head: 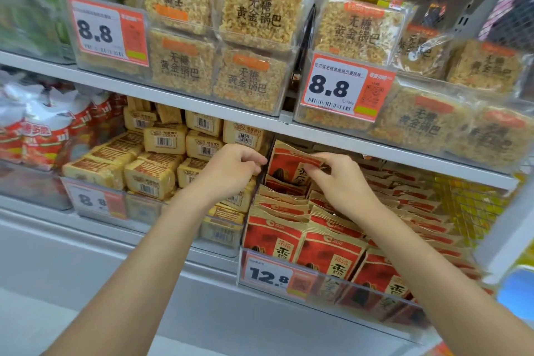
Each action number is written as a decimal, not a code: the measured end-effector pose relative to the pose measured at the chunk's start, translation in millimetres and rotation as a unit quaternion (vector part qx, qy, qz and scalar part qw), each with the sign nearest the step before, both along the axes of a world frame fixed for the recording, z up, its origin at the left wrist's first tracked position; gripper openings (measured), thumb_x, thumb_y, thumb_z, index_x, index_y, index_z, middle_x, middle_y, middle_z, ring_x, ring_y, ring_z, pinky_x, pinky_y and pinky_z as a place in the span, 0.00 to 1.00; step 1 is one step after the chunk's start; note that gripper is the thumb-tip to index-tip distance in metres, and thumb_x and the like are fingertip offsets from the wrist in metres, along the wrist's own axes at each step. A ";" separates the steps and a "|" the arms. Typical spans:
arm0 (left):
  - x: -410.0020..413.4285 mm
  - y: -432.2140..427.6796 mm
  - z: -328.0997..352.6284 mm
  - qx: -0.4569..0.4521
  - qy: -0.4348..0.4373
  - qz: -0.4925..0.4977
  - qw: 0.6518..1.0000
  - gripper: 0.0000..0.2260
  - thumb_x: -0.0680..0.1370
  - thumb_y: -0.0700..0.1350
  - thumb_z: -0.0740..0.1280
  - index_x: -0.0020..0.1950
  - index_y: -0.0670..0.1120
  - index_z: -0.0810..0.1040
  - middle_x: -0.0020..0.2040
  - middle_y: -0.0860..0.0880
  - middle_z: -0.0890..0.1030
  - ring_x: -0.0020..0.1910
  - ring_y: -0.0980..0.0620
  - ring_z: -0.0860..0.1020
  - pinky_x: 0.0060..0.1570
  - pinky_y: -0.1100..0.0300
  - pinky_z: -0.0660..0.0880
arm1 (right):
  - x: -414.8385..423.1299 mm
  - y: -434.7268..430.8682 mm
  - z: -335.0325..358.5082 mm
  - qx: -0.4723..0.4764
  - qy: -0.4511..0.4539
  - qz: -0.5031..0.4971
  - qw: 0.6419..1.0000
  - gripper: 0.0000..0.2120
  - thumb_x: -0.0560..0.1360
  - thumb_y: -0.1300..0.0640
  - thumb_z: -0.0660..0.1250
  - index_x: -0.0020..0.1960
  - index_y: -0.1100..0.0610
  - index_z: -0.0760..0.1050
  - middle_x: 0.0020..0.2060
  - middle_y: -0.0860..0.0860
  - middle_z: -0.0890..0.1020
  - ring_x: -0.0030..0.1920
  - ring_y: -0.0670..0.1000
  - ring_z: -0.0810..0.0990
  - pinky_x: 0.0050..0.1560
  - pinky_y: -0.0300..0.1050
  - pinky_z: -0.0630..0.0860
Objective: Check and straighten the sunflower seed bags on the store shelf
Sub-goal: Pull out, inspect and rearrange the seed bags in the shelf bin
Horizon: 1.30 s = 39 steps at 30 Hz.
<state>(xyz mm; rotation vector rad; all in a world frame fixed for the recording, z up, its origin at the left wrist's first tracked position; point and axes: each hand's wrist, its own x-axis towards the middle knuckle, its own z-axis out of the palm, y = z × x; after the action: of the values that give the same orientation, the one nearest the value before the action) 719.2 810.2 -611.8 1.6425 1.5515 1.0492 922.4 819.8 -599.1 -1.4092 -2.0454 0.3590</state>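
Right hand [344, 179] pinching red sunflower seed bag [289, 166] top, left hand [231, 167] curled beside it, grip unclear, price tag [270, 276] 12.8

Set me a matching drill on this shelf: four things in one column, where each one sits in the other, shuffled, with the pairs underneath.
Things
1. raised seed bag
2. 12.8 price tag
3. rice crust packs
4. yellow barcoded packs

Places
A. on the upper shelf
B. pinched at its top edge by the right hand
C. left of the seed bag bin, on the same shelf
D. on the seed bag bin's front wall

Pairs: 1-B, 2-D, 3-A, 4-C
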 end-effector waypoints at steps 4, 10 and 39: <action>0.1 -2.2 -1.6 -0.007 -0.005 0.005 1.000 0.13 0.83 0.39 0.59 0.55 0.49 0.82 0.58 0.51 0.81 0.50 0.47 0.78 0.41 0.62 0.72 | -6.2 15.0 3.5 -0.041 -0.079 -0.011 0.996 0.14 0.80 0.48 0.63 0.60 0.54 0.80 0.38 0.48 0.82 0.35 0.46 0.79 0.33 0.37 0.72; -1.3 -1.9 -3.1 -0.006 -0.004 0.018 1.000 0.13 0.82 0.38 0.60 0.53 0.49 0.83 0.63 0.50 0.79 0.48 0.52 0.80 0.41 0.63 0.74 | -8.7 38.1 6.0 -0.005 -0.234 -0.057 0.971 0.19 0.82 0.51 0.59 0.71 0.55 0.68 0.47 0.55 0.83 0.48 0.57 0.82 0.49 0.47 0.76; 11.5 23.2 0.8 0.021 0.246 -0.056 0.967 0.07 0.79 0.47 0.69 0.54 0.53 0.85 0.39 0.57 0.76 0.35 0.55 0.76 0.40 0.59 0.77 | 1.9 54.7 4.3 -0.074 -0.224 -0.029 0.971 0.19 0.81 0.50 0.62 0.69 0.56 0.72 0.66 0.53 0.77 0.62 0.54 0.76 0.59 0.43 0.72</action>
<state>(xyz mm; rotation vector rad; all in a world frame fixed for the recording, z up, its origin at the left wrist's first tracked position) 730.8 833.4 -611.0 2.1058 1.7182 0.6429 924.3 874.5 -594.8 -1.7651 -2.3631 0.1810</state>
